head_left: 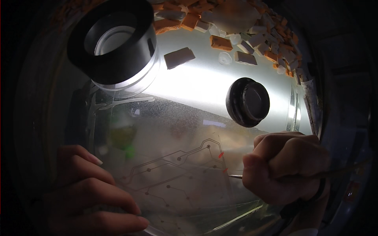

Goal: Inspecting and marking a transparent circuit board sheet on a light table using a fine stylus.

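Note:
A clear film sheet (157, 175) with thin dark circuit lines and small round pads lies on a glossy see-through surface. Two small red marks (221, 155) show near its right edge. My left hand (98, 192) rests at the sheet's left side, fingers apart and holding nothing. My right hand (287, 165) is closed around a slender tool with a fine pointed tip (235, 176), perhaps a brush. Its tip points left, close to the red marks; whether it touches the film I cannot tell. The tool's thin shaft runs out to the right behind my fist.
A large black magnifier with a clear base (114, 43) stands at upper left. Beyond my right hand lies a small black round eyepiece (249, 102). Many orange and white eraser-like blocks (221, 43) are piled along the far edge, with one greyish block (179, 58) nearer the magnifier.

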{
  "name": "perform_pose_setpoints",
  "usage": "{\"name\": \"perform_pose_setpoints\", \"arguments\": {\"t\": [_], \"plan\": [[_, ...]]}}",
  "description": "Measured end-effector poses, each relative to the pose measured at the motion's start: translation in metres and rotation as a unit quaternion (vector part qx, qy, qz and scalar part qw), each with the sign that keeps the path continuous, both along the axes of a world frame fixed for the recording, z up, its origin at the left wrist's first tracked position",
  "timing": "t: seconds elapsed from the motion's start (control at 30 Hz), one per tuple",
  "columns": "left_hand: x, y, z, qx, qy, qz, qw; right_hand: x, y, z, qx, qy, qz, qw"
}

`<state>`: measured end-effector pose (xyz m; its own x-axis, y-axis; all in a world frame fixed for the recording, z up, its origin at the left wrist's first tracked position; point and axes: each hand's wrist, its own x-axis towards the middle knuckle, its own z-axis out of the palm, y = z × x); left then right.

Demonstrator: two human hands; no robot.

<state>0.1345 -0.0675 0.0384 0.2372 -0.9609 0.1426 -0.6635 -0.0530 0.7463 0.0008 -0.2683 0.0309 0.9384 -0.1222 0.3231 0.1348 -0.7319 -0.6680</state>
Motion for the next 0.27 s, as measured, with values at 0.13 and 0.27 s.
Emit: {"name": "perform_pose_setpoints", "arguments": {"t": [0.13, 0.27], "plan": [[0.001, -0.001, 0.001, -0.003, -0.002, -0.002, 1.0, 0.0, -0.007, 0.001, 0.013, 0.002, 0.069, 0.997], [0.007, -0.012, -0.01, -0.018, 0.004, -0.031, 0.999, -0.006, -0.02, 0.003, 0.007, 0.006, 0.136, 0.991]]}}
